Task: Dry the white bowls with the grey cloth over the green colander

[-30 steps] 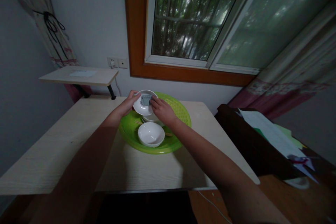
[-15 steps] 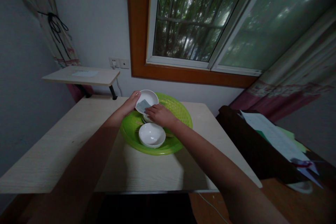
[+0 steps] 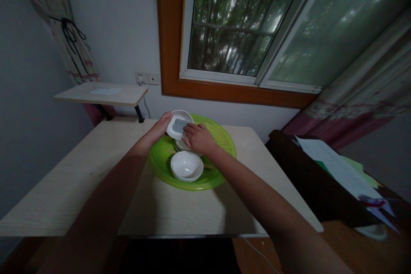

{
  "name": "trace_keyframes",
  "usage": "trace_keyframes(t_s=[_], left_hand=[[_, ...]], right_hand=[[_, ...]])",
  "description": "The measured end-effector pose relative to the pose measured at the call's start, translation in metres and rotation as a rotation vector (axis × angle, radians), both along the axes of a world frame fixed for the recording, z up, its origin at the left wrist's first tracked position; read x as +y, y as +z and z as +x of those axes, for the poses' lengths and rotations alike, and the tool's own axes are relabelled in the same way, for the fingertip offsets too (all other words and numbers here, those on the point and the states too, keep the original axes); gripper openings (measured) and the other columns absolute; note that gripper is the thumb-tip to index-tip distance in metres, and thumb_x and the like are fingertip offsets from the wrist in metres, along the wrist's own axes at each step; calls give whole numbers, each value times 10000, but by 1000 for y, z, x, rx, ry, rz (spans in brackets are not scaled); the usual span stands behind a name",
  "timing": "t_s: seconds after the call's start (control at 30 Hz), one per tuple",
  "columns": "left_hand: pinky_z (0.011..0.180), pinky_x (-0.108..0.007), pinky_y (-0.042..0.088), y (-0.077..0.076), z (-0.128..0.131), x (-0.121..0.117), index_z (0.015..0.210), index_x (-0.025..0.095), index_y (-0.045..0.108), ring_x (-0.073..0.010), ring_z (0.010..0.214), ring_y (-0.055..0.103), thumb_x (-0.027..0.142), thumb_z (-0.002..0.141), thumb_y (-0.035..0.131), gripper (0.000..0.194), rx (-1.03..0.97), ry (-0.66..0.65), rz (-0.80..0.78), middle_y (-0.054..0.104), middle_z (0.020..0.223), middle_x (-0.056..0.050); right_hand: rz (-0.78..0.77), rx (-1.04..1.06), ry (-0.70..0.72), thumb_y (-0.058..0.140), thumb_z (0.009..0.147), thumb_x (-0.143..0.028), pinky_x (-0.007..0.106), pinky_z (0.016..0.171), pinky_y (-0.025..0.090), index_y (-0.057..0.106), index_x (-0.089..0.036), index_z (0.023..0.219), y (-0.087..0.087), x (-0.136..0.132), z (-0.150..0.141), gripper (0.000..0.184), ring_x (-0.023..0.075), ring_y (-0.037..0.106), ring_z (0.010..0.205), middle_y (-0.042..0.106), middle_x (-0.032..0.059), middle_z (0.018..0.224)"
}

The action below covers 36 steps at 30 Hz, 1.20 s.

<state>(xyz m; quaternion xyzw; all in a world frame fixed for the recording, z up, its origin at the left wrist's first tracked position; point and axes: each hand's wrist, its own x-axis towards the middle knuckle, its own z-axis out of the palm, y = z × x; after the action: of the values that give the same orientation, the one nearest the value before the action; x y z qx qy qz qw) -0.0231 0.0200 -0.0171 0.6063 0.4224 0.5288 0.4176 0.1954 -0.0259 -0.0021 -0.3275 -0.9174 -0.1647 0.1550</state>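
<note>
My left hand (image 3: pixel 160 125) grips the rim of a small white dish (image 3: pixel 175 119) and holds it tilted above a green plastic basin (image 3: pixel 221 137). My right hand (image 3: pixel 199 138) presses a grey-blue cloth (image 3: pixel 179 125) against the inside of that dish. A white bowl (image 3: pixel 186 165) sits in the near part of the basin. Another white dish (image 3: pixel 180 145) lies partly hidden under my right hand. Thin chopsticks (image 3: pixel 171 151) lie in the basin beside the bowls.
The basin rests on a light wooden table (image 3: pixel 96 180) under a window (image 3: pixel 231 21). A small raised shelf (image 3: pixel 102 93) stands at the table's far left corner. Dark furniture with papers (image 3: pixel 337 167) stands to the right. A wall socket (image 3: pixel 147 78) is behind the table.
The cloth has slid round inside the dish with my right hand. The dish has tipped slightly and my left hand keeps its grip on the rim.
</note>
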Motion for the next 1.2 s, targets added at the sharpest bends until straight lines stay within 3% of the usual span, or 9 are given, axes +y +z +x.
trace_keyframes(t_s=[0.13, 0.3, 0.4, 0.53, 0.67, 0.77, 0.93, 1.03, 1.2], left_hand=[[791, -309, 513, 0, 2, 0, 1190, 194, 544, -201, 931, 611, 575, 965, 432, 456, -22, -5, -10, 627, 1112, -89], [860, -334, 496, 5, 1, -3, 1130, 170, 563, -217, 965, 595, 549, 962, 457, 428, 16, 23, 1, 623, 1084, -100], [945, -355, 469, 6, 1, -4, 1121, 171, 566, -228, 1021, 587, 545, 965, 451, 421, 41, 40, 19, 624, 1111, -104], [1020, -372, 436, 6, 0, -3, 1109, 169, 570, -234, 1082, 577, 517, 974, 438, 396, 70, 49, 33, 622, 1152, -112], [1067, -374, 407, 7, 0, -3, 1105, 177, 572, -236, 1138, 567, 501, 973, 445, 373, 85, 61, 36, 620, 1183, -113], [1071, -379, 406, 6, -1, -3, 1117, 181, 576, -239, 1150, 561, 499, 969, 459, 369, 84, 62, 36, 623, 1184, -112], [970, -367, 470, 5, -1, -4, 1152, 185, 573, -240, 1077, 577, 548, 952, 482, 424, 57, 47, 16, 634, 1125, -106], [869, -338, 497, 3, 0, -3, 1139, 188, 574, -226, 989, 588, 571, 942, 483, 441, 39, 31, 6, 631, 1090, -98], [750, -318, 499, 0, 0, 1, 1170, 202, 553, -207, 864, 594, 617, 938, 452, 486, 21, 38, -17, 624, 1016, -78]], right_hand=[[61, 25, -37, 411, 1052, -384, 508, 1043, 396, 641, -58, 1273, -1, -1, 0, 456, 344, 435, 1398, 577, 207, 1439], [-11, 30, 11, 441, 1039, -406, 484, 988, 456, 697, -87, 1183, -4, -2, -4, 434, 322, 602, 1188, 704, 189, 1227], [-80, 40, 126, 458, 1031, -364, 434, 1008, 479, 683, -105, 1225, -7, -3, -5, 395, 270, 653, 1107, 711, 157, 1236], [-163, 89, 288, 514, 992, -360, 389, 1086, 462, 581, -108, 1383, -10, -3, -2, 470, 251, 607, 1255, 604, 153, 1427], [-228, 134, 347, 545, 964, -353, 384, 1107, 459, 543, -117, 1424, -12, -1, 0, 517, 243, 571, 1318, 554, 146, 1486], [-230, 148, 299, 515, 992, -368, 375, 1094, 468, 615, -144, 1356, -11, 0, -1, 439, 231, 607, 1272, 620, 122, 1419], [-143, 97, 87, 448, 1037, -340, 390, 1023, 499, 738, -121, 1145, -6, 5, -3, 379, 244, 680, 1114, 739, 134, 1195], [-44, 93, 19, 438, 1039, -318, 443, 1050, 475, 741, -84, 1111, -5, 8, -1, 389, 292, 620, 1214, 731, 170, 1185], [42, 125, 3, 461, 1031, -318, 475, 1103, 437, 703, -64, 1191, -9, 8, -1, 386, 313, 496, 1363, 643, 207, 1339]])
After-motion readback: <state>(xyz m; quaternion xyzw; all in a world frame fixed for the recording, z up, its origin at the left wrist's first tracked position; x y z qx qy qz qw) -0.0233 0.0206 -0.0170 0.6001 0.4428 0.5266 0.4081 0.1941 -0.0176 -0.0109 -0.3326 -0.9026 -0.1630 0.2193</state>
